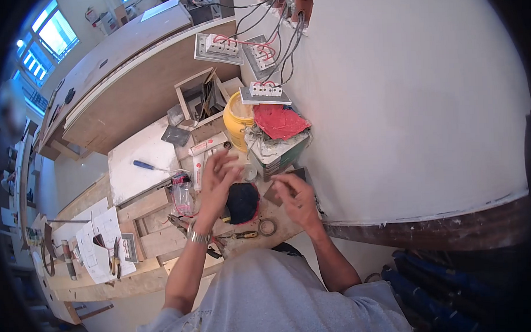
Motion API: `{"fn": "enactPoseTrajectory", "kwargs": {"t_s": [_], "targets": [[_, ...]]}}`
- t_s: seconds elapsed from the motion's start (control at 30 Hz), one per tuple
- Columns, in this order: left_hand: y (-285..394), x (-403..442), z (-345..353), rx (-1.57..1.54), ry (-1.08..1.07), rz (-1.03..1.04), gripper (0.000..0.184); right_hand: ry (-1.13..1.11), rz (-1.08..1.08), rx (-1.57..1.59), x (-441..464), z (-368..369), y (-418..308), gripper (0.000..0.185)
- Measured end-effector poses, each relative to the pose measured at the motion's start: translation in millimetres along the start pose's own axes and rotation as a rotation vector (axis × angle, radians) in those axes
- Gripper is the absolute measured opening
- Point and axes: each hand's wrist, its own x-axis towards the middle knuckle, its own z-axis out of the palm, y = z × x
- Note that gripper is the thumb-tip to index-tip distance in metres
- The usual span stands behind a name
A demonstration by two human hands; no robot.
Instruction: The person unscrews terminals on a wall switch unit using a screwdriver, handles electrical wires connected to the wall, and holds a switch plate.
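My left hand (220, 182) is raised above the bench with its fingers spread, holding nothing I can see. Across from it, my right hand (296, 197) has loosely bent fingers, and its thumb stands apart from them; no object shows in it. Between and below both hands lies a dark cloth item with a red edge (243, 203). A roll of tape (267, 227) and a yellow-handled screwdriver (244, 234) rest near the front edge. White tubes with red print (207, 144) lie just beyond my left hand.
Several wired socket plates (266, 92) hang from the wall by red and black wires. Below them stand a yellow bucket (236, 123) and a box topped with red cloth (280, 122). A blue screwdriver (144, 165) lies on a white board (131, 181). Papers (99, 248) and pliers (115, 259) are at left.
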Motion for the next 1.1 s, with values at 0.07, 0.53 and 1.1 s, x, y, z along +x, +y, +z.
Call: {"fn": "enactPoseTrajectory", "kwargs": {"t_s": [0.07,0.53,1.1], "targets": [[4,36,18,-0.105,0.004,-0.001,0.068,0.016,0.04,0.079,6,-11,-7,0.023],[26,162,62,-0.509,-0.13,-0.008,0.09,0.121,-0.228,0.317,143,-11,-86,0.036],[34,132,52,0.012,-0.018,0.249,0.07,0.357,-0.359,-0.031,169,-3,-89,0.021]]}}
